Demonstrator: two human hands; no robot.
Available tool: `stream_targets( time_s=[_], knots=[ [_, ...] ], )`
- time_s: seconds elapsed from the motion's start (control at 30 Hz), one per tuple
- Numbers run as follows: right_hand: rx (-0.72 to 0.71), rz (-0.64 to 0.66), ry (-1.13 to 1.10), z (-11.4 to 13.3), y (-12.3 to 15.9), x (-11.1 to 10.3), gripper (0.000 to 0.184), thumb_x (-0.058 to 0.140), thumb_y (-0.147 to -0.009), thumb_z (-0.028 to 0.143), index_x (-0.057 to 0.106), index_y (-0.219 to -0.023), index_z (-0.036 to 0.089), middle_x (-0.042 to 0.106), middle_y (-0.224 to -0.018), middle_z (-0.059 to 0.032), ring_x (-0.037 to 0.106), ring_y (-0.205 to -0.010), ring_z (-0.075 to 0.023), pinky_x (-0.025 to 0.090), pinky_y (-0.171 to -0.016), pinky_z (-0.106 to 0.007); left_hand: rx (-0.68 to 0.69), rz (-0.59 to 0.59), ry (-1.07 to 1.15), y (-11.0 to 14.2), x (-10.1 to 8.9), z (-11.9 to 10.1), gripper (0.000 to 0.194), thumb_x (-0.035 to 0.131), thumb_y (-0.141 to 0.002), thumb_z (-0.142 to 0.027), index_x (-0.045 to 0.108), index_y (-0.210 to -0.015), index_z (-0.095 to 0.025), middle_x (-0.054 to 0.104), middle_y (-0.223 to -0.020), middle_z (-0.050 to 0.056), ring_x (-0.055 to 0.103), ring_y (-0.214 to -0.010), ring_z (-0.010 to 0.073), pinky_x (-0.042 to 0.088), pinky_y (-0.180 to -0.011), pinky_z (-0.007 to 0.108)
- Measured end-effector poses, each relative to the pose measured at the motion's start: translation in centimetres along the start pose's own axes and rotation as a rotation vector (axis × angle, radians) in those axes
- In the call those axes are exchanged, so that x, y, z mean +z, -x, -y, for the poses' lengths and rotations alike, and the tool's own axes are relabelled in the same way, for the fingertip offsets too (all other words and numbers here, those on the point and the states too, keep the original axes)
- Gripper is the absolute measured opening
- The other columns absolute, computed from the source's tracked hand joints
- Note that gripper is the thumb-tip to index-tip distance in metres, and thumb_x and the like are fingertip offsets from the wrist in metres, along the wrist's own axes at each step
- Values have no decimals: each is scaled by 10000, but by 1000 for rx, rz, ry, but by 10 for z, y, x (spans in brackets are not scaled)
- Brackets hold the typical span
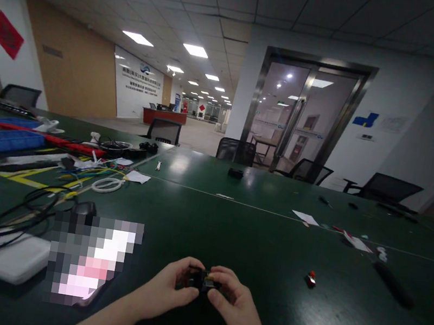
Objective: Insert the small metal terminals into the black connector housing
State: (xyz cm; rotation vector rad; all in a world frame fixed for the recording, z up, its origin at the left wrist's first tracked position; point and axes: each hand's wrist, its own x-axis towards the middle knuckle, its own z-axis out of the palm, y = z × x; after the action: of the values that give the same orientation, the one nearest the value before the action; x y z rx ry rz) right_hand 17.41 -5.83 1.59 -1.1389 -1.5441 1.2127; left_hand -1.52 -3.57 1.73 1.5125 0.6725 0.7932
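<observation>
Between my two hands, low in the middle of the head view, is a small black part [204,281] with a yellowish spot on top; its exact kind I cannot make out. My left hand [177,283] pinches its left side with thumb and fingers. On the other side, my right hand [229,294] grips it the same way, thumb in front and fingers behind. Both fingertips partly cover it. Off to the right, apart from my hands, a small red and silver piece [311,279] lies on the green table [269,248].
At left lie a blurred-out, phone-like slab [102,260], a white box [8,256], black cables [28,209] and a blue tray [4,141]. A small black block [235,172] and a wrench [158,165] rest farther back. A dark rod [393,284] lies right. Chairs [236,151] line the far edge.
</observation>
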Motion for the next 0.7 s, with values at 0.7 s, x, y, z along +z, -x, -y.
stream_targets(
  time_s=[0.7],
  knots=[
    [9, 29, 175, 7, 2, -2, 218, 575, -745, 346, 635, -937, 262, 552, -1125, -44, 485, -1086, -245, 365, -922, -374, -34, -13, 50, -1, 0, -1, 296, 606, -725, -140, 519, -1007, -167, 567, -901, 18, 527, -758, 117, 389, -657, 234]
  ],
)
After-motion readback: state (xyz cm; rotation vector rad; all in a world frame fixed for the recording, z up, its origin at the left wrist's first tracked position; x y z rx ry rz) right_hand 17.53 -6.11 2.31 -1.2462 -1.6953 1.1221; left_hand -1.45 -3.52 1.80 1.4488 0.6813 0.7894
